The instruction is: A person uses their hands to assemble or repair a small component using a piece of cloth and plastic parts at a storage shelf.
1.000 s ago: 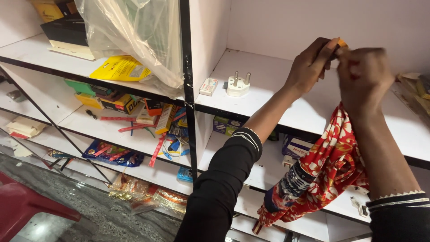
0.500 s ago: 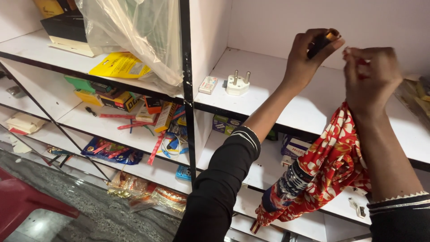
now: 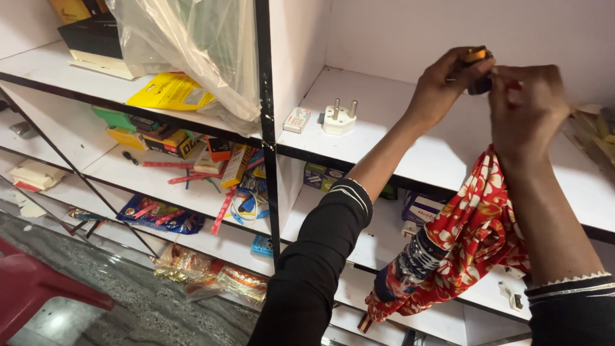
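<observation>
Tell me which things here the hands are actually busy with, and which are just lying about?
In hand:
left hand and right hand on a small black-and-orange object
red patterned cloth hanging below the right wrist

Lying about:
white plug
yellow packet
plastic bag

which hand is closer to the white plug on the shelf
Left. The left hand is raised just to the right of the white plug, holding a small dark and orange object. The right hand is farther right, beyond the left hand.
</observation>
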